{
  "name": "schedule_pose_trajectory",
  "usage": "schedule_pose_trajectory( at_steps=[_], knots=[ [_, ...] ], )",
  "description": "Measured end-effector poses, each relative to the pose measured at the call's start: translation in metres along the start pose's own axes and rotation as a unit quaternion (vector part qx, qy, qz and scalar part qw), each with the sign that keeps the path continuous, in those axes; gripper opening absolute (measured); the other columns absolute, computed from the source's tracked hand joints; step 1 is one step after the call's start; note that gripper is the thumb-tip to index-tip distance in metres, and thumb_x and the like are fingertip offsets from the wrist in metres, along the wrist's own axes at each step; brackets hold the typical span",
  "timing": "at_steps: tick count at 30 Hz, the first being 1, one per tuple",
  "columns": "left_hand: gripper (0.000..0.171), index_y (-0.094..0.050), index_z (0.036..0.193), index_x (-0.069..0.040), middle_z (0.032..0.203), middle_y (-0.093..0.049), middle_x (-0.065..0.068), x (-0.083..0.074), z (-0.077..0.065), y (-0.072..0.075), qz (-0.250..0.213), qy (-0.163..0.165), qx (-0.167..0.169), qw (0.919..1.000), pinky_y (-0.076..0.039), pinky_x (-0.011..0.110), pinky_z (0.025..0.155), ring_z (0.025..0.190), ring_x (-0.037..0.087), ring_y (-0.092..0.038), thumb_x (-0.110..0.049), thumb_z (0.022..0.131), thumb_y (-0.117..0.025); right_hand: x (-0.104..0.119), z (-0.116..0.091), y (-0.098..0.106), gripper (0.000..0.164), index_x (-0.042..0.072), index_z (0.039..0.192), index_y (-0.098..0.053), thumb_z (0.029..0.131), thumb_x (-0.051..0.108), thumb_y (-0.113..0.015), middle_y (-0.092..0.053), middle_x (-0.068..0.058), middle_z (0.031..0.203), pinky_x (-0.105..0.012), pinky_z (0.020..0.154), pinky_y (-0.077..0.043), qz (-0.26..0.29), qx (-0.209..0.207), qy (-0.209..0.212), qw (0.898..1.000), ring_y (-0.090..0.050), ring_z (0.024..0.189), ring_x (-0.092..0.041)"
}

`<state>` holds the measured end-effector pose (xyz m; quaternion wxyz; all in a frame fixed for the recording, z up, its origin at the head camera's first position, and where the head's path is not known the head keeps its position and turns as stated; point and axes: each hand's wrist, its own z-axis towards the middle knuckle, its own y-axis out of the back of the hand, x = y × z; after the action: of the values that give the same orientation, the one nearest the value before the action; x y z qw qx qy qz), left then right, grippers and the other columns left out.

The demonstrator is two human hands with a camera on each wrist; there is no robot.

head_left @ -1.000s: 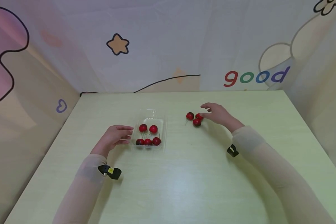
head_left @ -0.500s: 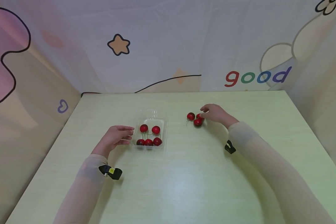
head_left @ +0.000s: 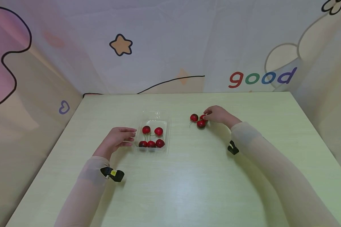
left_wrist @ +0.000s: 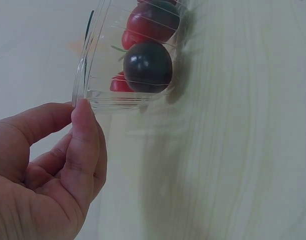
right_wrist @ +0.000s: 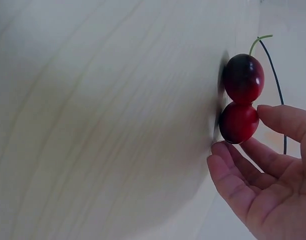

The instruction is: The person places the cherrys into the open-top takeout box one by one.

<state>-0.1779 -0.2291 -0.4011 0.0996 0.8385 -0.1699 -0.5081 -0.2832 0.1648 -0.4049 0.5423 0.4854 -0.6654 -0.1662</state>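
A clear plastic box holds several red cherries. At its left side is my left hand; in the left wrist view, thumb and fingertip pinch the box's rim. Right of the box, three cherries lie close together on the table: a left one, a front one and a rear one partly hidden by fingers. My right hand pinches the rear cherry, its thumb touching a cherry in the right wrist view. Another cherry with a green stem touches that one.
The pale wooden table ends at the back against a printed curtain. A transparent lid flap stands at the box's far side. Black wrist cameras hang beneath both sleeves.
My right hand has moved slightly left and its fingers have drawn in on the rear cherry. One cherry in the box has rolled slightly. The left hand stays at the box.
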Motion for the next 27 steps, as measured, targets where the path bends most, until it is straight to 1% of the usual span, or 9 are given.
schedule_pose_trajectory(
  at_steps=[5, 15, 23, 27],
  knots=[
    [0.042, -0.055, 0.144, 0.000, 0.142, -0.059, 0.023, -0.0003, 0.0008, -0.0010, 0.003, 0.006, -0.001, 1.0000, -0.058, 0.015, 0.074, 0.094, 0.012, -0.063, -0.017, 0.106, -0.054, -0.0007, 0.0003, -0.0003, 0.046, -0.007, 0.143, -0.051, 0.104, 0.017, -0.052, -0.056, -0.027, 0.142, -0.049, 0.111, -0.048, 0.008, 0.003, -0.005, 1.000, -0.053, 0.121, -0.036],
    [0.042, -0.055, 0.144, 0.000, 0.142, -0.059, 0.023, -0.0005, 0.0012, -0.0016, 0.002, 0.009, -0.002, 1.0000, -0.058, 0.015, 0.074, 0.094, 0.012, -0.064, -0.017, 0.106, -0.054, 0.0009, -0.0011, 0.0006, 0.043, -0.006, 0.142, -0.053, 0.104, 0.015, -0.052, -0.057, -0.026, 0.141, -0.048, 0.110, -0.050, 0.018, 0.008, -0.006, 1.000, -0.055, 0.117, -0.034],
    [0.042, -0.055, 0.145, 0.000, 0.143, -0.059, 0.024, 0.0005, 0.0017, -0.0005, 0.005, 0.006, -0.003, 1.0000, -0.058, 0.016, 0.074, 0.094, 0.013, -0.064, -0.018, 0.106, -0.054, 0.0025, 0.0011, 0.0006, 0.043, -0.005, 0.142, -0.054, 0.104, 0.014, -0.054, -0.058, -0.026, 0.140, -0.047, 0.111, -0.049, 0.022, 0.011, -0.011, 1.000, -0.054, 0.118, -0.034],
    [0.042, -0.054, 0.145, 0.000, 0.143, -0.058, 0.024, 0.0008, 0.0014, -0.0003, 0.004, 0.006, -0.002, 1.0000, -0.059, 0.016, 0.074, 0.094, 0.012, -0.064, -0.017, 0.107, -0.054, 0.0015, 0.0017, -0.0003, 0.042, -0.005, 0.141, -0.055, 0.104, 0.014, -0.055, -0.059, -0.026, 0.139, -0.047, 0.110, -0.049, 0.019, 0.007, -0.007, 1.000, -0.054, 0.118, -0.034]
  ],
)
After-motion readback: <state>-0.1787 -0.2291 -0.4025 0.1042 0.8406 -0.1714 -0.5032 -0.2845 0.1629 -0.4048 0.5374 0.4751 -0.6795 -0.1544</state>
